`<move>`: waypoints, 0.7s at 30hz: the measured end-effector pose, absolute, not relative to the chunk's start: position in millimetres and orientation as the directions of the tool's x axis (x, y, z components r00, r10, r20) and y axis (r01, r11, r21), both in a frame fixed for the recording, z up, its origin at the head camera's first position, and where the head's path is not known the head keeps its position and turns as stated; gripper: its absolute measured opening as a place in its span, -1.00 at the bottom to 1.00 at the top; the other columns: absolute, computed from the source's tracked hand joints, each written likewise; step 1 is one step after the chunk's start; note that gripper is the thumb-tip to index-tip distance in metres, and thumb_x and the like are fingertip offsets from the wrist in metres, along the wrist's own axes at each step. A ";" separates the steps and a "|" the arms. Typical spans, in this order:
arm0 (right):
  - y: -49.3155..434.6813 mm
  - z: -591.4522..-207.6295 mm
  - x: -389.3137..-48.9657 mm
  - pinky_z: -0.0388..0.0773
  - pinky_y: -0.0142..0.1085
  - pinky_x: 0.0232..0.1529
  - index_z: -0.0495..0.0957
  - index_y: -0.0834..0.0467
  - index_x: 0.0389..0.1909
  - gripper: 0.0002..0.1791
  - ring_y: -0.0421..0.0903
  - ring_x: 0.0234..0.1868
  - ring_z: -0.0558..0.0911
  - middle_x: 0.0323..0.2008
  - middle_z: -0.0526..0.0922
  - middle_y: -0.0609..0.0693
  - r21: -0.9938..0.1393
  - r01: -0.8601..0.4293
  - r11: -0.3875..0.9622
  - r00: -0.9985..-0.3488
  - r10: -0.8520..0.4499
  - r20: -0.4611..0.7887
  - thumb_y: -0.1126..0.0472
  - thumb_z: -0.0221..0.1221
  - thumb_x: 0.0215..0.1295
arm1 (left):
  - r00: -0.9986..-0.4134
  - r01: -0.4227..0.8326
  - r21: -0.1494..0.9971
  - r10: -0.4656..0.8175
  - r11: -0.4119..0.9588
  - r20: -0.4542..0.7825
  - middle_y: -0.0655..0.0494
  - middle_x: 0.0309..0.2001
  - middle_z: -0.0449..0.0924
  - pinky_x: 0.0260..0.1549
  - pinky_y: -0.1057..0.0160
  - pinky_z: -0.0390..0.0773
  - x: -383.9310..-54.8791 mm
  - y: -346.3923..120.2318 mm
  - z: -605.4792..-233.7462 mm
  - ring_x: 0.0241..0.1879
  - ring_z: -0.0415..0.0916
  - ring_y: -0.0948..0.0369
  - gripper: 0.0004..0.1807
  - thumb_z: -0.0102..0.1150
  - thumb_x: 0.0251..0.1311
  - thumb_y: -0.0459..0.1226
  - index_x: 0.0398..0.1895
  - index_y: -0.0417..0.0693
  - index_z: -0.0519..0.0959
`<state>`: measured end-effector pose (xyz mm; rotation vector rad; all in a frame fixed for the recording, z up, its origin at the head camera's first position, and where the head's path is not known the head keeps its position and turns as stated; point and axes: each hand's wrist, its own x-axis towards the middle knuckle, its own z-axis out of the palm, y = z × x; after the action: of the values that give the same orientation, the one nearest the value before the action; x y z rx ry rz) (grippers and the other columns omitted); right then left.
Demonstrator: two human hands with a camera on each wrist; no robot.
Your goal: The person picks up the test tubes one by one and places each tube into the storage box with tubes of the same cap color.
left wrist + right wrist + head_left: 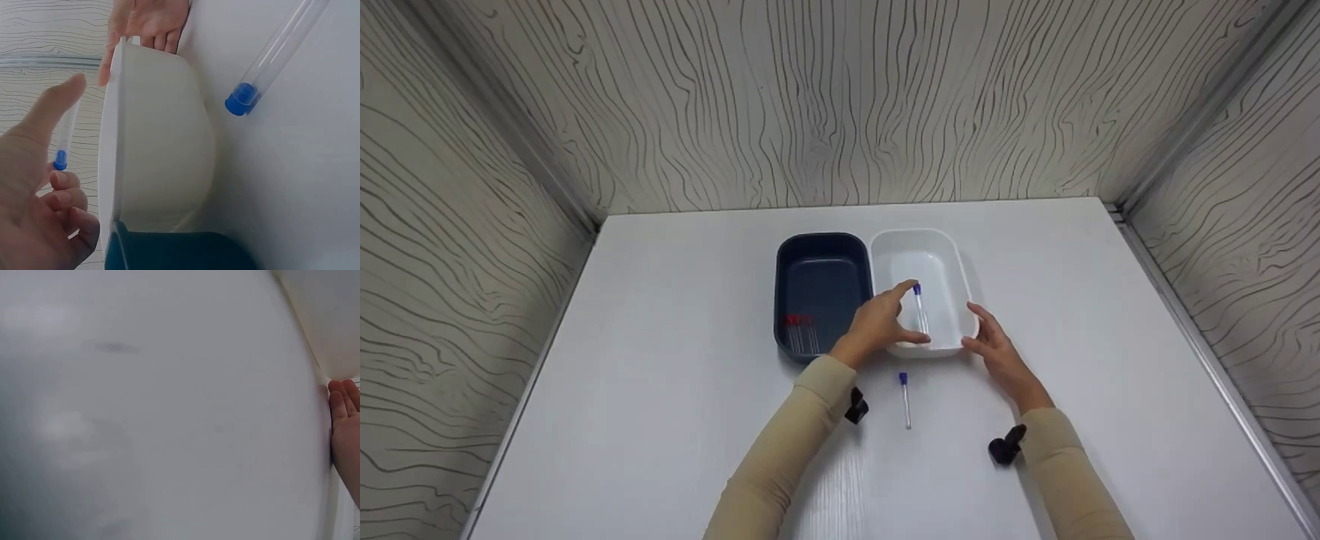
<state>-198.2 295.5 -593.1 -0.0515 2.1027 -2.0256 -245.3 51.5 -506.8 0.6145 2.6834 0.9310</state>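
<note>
My left hand (pixel 877 319) is over the white bin (pixel 930 247), holding a clear test tube (pixel 921 311) with a blue cap lengthwise between thumb and index finger. In the left wrist view, that tube (pixel 67 126) shows with its blue cap down by the fingers. My right hand (pixel 997 352) holds the white bin at its near right corner, thumb at the rim and fingers along the outer wall. A second blue-capped test tube (pixel 906 401) lies on the table in front of the bin.
A dark blue bin (pixel 780 277) stands against the white bin's left side. Several red-capped test tubes (pixel 802 334) lie at its near end. The white table (pixel 675 420) is bounded by wood-patterned panels (pixel 825 105) at the back and sides.
</note>
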 end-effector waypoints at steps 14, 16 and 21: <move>293.8 -591.0 -197.8 -0.23 0.05 0.57 -0.11 0.02 0.51 -0.23 0.15 0.59 -0.21 0.57 -0.21 0.20 -0.987 0.140 0.076 -0.977 -0.150 -0.150 0.27 0.06 0.40 | -0.898 0.295 0.556 0.425 0.777 -0.117 0.04 0.22 0.56 0.19 0.20 0.55 -253.6 65.9 -513.7 0.17 0.56 0.16 0.05 0.52 -0.16 0.00 0.45 0.17 0.18; 293.6 -590.2 -197.5 -0.22 0.06 0.57 -0.10 0.01 0.51 -0.24 0.15 0.59 -0.20 0.57 -0.20 0.19 -0.986 0.146 0.081 -0.978 -0.138 -0.156 0.29 0.04 0.41 | -0.896 0.303 0.531 0.426 0.792 -0.124 0.05 0.29 0.50 0.26 0.19 0.50 -255.3 69.0 -514.0 0.24 0.51 0.15 0.05 0.52 -0.15 0.00 0.46 0.15 0.17; 292.5 -589.0 -196.9 -0.24 0.09 0.57 -0.10 -0.01 0.51 -0.25 0.15 0.59 -0.21 0.57 -0.22 0.17 -0.984 0.151 0.092 -0.977 -0.140 -0.163 0.27 0.04 0.42 | -0.889 0.299 0.517 0.431 0.802 -0.154 0.04 0.35 0.43 0.33 0.20 0.42 -255.8 74.8 -516.9 0.32 0.43 0.13 0.05 0.52 -0.15 -0.03 0.46 0.11 0.17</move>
<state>-196.9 292.5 -589.0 0.0115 2.1506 -1.9827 -255.8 74.8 -516.9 0.5632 2.7265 0.7177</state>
